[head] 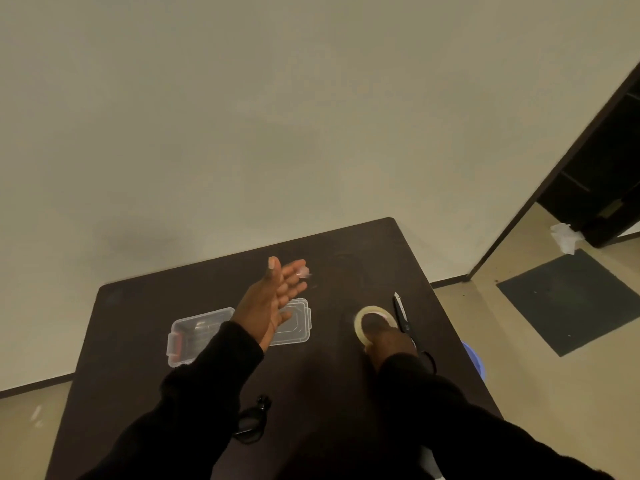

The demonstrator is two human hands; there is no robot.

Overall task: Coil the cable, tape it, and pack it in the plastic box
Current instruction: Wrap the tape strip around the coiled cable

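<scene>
Dark tabletop [329, 375] is filling the head view beneath a pale wall. I am seeing the left hand [273, 299] hovering above the clear plastic box [194, 336] and its lid [294, 322], fingers spread, a blurred scrap of tape [304, 271] clinging to the fingertips. Right hand [386, 341] is pressing down on the tape roll [367, 318], fingers curled around it, just beside the scissors [403, 320]. Coiled black cable [251, 422] is lying near the table's front edge.
</scene>
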